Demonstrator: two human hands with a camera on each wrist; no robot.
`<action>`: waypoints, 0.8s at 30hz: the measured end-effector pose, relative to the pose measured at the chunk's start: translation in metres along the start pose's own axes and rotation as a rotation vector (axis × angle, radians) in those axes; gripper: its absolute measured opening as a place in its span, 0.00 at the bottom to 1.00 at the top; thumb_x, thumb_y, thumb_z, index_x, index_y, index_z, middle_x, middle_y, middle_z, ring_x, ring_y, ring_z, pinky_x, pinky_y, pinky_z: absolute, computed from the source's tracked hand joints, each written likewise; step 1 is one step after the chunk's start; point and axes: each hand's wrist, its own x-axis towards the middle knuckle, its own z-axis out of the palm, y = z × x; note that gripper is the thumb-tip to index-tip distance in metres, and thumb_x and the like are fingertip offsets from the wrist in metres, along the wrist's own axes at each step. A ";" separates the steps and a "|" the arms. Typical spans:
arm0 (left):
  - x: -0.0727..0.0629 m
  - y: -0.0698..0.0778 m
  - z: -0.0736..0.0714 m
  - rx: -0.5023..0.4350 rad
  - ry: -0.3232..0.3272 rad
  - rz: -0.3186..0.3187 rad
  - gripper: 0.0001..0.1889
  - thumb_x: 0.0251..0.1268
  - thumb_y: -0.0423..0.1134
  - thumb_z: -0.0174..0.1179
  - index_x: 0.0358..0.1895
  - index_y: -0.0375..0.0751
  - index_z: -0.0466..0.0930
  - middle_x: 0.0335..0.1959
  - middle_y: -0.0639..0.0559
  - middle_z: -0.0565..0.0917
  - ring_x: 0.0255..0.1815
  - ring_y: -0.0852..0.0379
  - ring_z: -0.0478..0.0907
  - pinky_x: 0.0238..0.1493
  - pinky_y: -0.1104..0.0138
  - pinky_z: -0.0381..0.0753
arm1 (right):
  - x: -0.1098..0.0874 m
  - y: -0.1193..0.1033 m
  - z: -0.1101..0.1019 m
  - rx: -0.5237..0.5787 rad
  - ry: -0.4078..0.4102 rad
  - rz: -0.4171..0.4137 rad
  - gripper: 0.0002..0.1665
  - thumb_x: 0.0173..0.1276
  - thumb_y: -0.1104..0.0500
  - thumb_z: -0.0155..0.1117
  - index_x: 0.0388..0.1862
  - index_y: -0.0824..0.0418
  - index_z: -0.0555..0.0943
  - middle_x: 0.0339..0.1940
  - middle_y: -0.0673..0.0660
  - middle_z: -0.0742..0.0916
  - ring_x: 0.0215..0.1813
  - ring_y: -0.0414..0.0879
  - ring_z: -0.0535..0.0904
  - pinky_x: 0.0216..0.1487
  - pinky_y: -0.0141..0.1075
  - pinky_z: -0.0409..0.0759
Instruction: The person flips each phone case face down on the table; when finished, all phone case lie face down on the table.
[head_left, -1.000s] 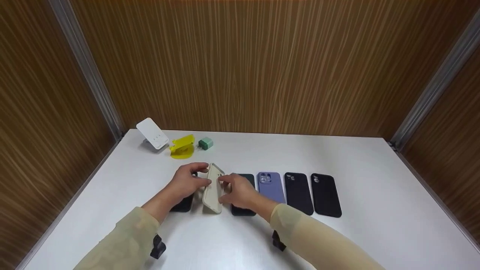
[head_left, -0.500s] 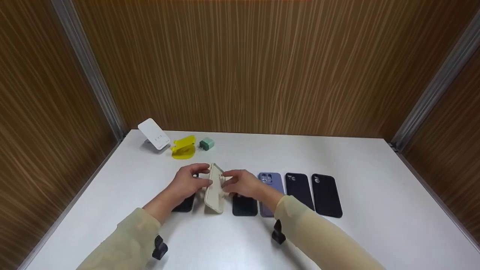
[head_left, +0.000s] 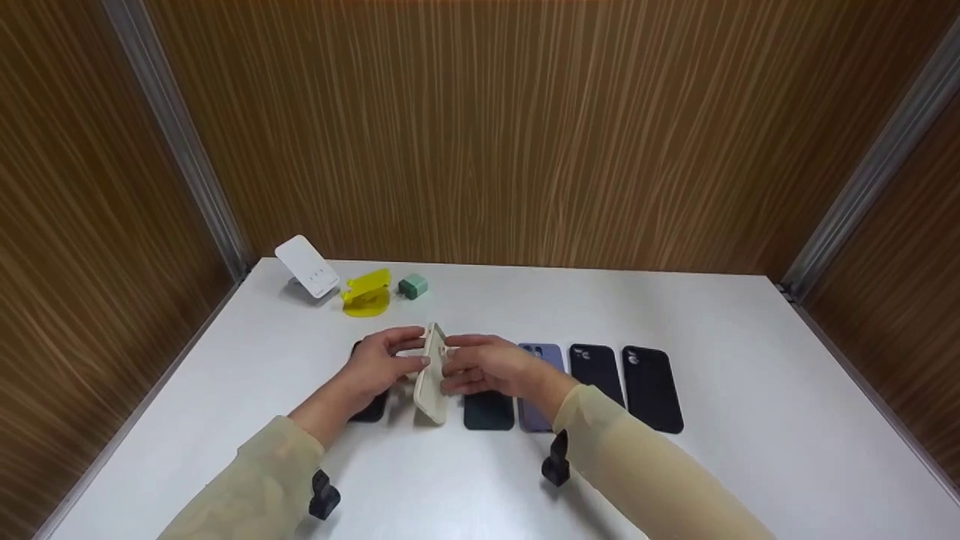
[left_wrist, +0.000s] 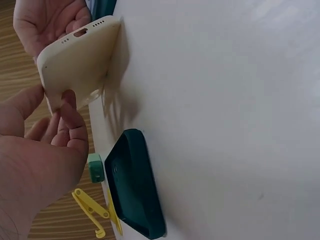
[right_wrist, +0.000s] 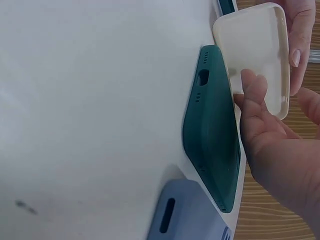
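A cream phone case (head_left: pixel 431 390) stands tilted on its long side between my hands, its hollow inner side facing right. My left hand (head_left: pixel 379 364) pinches its edge, thumb on one side and fingers behind, as the left wrist view shows the case's outer back (left_wrist: pixel 80 65). My right hand (head_left: pixel 495 364) is at the inner side with fingers fairly straight; in the right wrist view its fingertips (right_wrist: pixel 255 82) lie over the hollow inside, and whether they touch cannot be told. Dark teal cases lie on either side, one (left_wrist: pixel 135 185) by my left hand, another (right_wrist: pixel 215 125) under my right.
Right of these, a purple case (head_left: pixel 536 420) and two black cases (head_left: pixel 598 375) (head_left: pixel 652 390) lie in a row. Behind stand a white phone stand (head_left: pixel 307 266), a yellow stand (head_left: pixel 366 292) and a green charger plug (head_left: pixel 413 286). Wood-grain panels wall in the white table (head_left: pixel 600 307).
My right hand has shifted up and right along the inner side, its fingers now straighter. The cream case has turned slightly more edge-on and moved a little right, with my left hand still holding it.
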 end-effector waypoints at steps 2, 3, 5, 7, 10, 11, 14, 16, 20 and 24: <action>0.000 -0.001 0.001 -0.022 -0.019 0.006 0.30 0.74 0.35 0.68 0.76 0.42 0.73 0.68 0.44 0.82 0.68 0.48 0.79 0.63 0.53 0.81 | -0.001 0.000 0.000 0.017 -0.009 -0.009 0.36 0.80 0.60 0.61 0.84 0.60 0.64 0.62 0.68 0.87 0.61 0.60 0.87 0.63 0.50 0.83; 0.001 -0.002 0.002 -0.029 -0.028 0.006 0.30 0.74 0.36 0.68 0.76 0.42 0.73 0.68 0.45 0.82 0.67 0.49 0.79 0.64 0.53 0.81 | -0.001 0.000 0.000 0.025 -0.011 -0.014 0.36 0.80 0.59 0.60 0.84 0.59 0.64 0.62 0.68 0.87 0.61 0.60 0.86 0.63 0.50 0.83; 0.001 -0.003 0.003 -0.053 -0.052 0.004 0.30 0.75 0.37 0.68 0.77 0.43 0.73 0.68 0.45 0.82 0.65 0.50 0.81 0.63 0.53 0.82 | -0.002 0.000 0.000 0.033 -0.017 -0.025 0.36 0.81 0.58 0.59 0.84 0.57 0.64 0.62 0.68 0.86 0.61 0.61 0.86 0.63 0.51 0.83; 0.001 -0.005 0.005 -0.069 -0.072 0.001 0.30 0.74 0.38 0.69 0.77 0.43 0.73 0.68 0.45 0.82 0.62 0.51 0.82 0.62 0.52 0.82 | -0.003 0.001 -0.001 0.039 -0.012 -0.035 0.35 0.82 0.58 0.59 0.85 0.56 0.64 0.62 0.69 0.86 0.61 0.61 0.86 0.63 0.52 0.83; 0.002 -0.008 0.008 -0.070 -0.100 0.007 0.30 0.74 0.41 0.69 0.76 0.44 0.74 0.69 0.46 0.81 0.58 0.51 0.84 0.59 0.53 0.84 | -0.004 0.002 -0.001 0.042 -0.004 -0.047 0.35 0.83 0.56 0.59 0.84 0.55 0.65 0.61 0.68 0.87 0.60 0.60 0.87 0.63 0.52 0.83; 0.002 -0.009 0.008 -0.059 -0.104 0.010 0.30 0.74 0.42 0.69 0.76 0.45 0.74 0.69 0.46 0.81 0.57 0.51 0.84 0.58 0.54 0.84 | -0.005 0.002 -0.001 0.043 0.000 -0.050 0.35 0.83 0.55 0.59 0.84 0.55 0.65 0.60 0.68 0.87 0.59 0.59 0.87 0.63 0.52 0.83; 0.001 -0.011 0.010 -0.026 -0.116 0.026 0.30 0.75 0.44 0.69 0.76 0.45 0.74 0.69 0.46 0.80 0.53 0.51 0.84 0.54 0.56 0.84 | -0.005 0.003 -0.001 0.045 0.001 -0.055 0.35 0.83 0.55 0.59 0.84 0.56 0.65 0.59 0.68 0.87 0.58 0.59 0.88 0.63 0.52 0.83; 0.001 -0.011 0.011 -0.012 -0.123 0.028 0.30 0.75 0.44 0.68 0.77 0.46 0.74 0.69 0.47 0.80 0.50 0.49 0.85 0.51 0.58 0.82 | -0.005 0.004 -0.002 0.047 0.002 -0.054 0.35 0.83 0.55 0.60 0.85 0.56 0.65 0.59 0.69 0.87 0.58 0.58 0.88 0.63 0.52 0.83; 0.000 -0.013 0.012 -0.005 -0.146 0.034 0.30 0.76 0.46 0.67 0.78 0.45 0.73 0.70 0.45 0.79 0.48 0.47 0.86 0.48 0.60 0.80 | -0.005 0.005 -0.003 0.043 0.010 -0.053 0.36 0.83 0.54 0.60 0.85 0.56 0.64 0.59 0.68 0.88 0.58 0.58 0.88 0.63 0.52 0.83; -0.001 -0.014 0.014 -0.009 -0.161 0.033 0.29 0.77 0.45 0.66 0.77 0.46 0.74 0.69 0.44 0.80 0.50 0.48 0.85 0.46 0.61 0.80 | -0.005 0.006 -0.005 0.021 0.031 -0.049 0.36 0.83 0.52 0.61 0.85 0.55 0.65 0.58 0.66 0.88 0.58 0.58 0.88 0.62 0.50 0.84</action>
